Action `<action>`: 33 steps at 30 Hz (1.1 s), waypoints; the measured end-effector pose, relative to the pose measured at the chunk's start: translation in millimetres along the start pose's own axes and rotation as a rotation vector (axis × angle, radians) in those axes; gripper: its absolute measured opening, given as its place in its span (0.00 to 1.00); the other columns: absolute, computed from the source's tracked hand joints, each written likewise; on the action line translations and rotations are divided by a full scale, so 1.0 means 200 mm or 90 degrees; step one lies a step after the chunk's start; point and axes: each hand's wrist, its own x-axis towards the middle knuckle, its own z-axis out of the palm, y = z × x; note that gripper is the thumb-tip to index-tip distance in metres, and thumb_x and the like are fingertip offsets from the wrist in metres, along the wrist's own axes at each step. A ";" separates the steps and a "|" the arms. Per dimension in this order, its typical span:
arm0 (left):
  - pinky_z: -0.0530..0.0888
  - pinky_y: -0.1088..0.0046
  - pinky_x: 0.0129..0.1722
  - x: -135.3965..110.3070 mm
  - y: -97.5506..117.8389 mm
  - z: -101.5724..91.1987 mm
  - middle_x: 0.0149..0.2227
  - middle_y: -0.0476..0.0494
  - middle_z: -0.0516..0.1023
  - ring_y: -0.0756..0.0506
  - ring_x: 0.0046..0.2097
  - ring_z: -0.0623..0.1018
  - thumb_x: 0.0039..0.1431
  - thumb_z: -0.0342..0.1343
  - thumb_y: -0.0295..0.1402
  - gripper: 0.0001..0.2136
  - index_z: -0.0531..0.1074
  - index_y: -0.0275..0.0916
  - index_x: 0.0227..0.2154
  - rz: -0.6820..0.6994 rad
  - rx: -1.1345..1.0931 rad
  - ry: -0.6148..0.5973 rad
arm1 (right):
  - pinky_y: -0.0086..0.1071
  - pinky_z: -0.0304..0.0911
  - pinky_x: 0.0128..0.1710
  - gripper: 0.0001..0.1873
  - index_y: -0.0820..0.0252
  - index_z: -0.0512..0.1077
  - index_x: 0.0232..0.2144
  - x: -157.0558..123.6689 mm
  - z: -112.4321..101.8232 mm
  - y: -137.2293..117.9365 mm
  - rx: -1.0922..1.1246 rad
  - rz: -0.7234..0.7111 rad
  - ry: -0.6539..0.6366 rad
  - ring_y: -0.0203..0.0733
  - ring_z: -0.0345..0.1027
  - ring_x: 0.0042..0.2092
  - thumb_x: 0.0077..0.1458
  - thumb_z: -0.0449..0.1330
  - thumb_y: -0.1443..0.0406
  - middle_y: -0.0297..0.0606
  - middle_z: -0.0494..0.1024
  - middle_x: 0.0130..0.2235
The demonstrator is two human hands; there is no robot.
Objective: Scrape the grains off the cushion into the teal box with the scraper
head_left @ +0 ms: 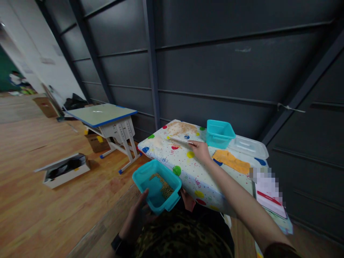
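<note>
My left hand (139,211) grips a teal plastic tub (156,185) from below, off the near edge of the table; a line of small yellowish grains lies inside it. My right hand (200,149) reaches over the table and pinches a thin flat white card or strip (179,140) that points left. Beyond the strip a patch of loose brownish grains (182,128) is spread on the dotted tablecloth (188,168). A second teal tub (219,133) stands just right of my right hand.
A clear lid or tray (248,146) and an orange cloth (232,161) lie on the right of the table, with papers (268,195) at its near right. A dark metal wall stands behind. A blue-edged desk (103,115) and open box (64,169) stand on the wooden floor at left.
</note>
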 end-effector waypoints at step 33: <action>0.91 0.56 0.41 0.03 -0.03 -0.12 0.56 0.28 0.90 0.31 0.48 0.92 0.64 0.77 0.44 0.46 0.66 0.38 0.79 0.047 0.009 -0.065 | 0.46 0.80 0.62 0.21 0.49 0.93 0.47 0.04 0.08 0.02 0.021 -0.028 -0.034 0.56 0.90 0.56 0.64 0.63 0.74 0.37 0.92 0.52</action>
